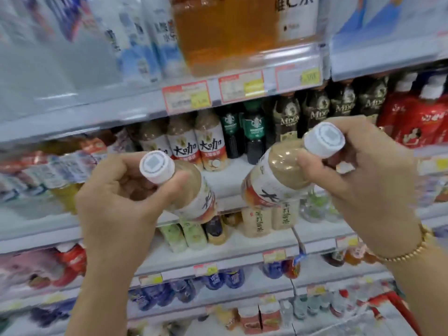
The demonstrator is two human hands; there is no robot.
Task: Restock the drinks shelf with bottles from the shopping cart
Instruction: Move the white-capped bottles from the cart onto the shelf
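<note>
My left hand (116,197) grips a beige coffee bottle (191,197) with a white cap, tilted with its base toward the shelf. Another bottle of the same kind (276,175) is in my right hand (358,180), also tilted, cap toward me. Both are held in front of the middle shelf (218,180), where up to three matching bottles (211,146) stand at the back with bare white shelf in front of them. The red rim of the shopping cart (397,304) shows at the lower right.
Dark green bottles (254,132) and dark brown bottles (317,112) stand right of the matching row. Large amber jugs (223,32) fill the shelf above. Price tags (186,97) line the shelf edges. Lower shelves hold cartons and blue bottles (218,280).
</note>
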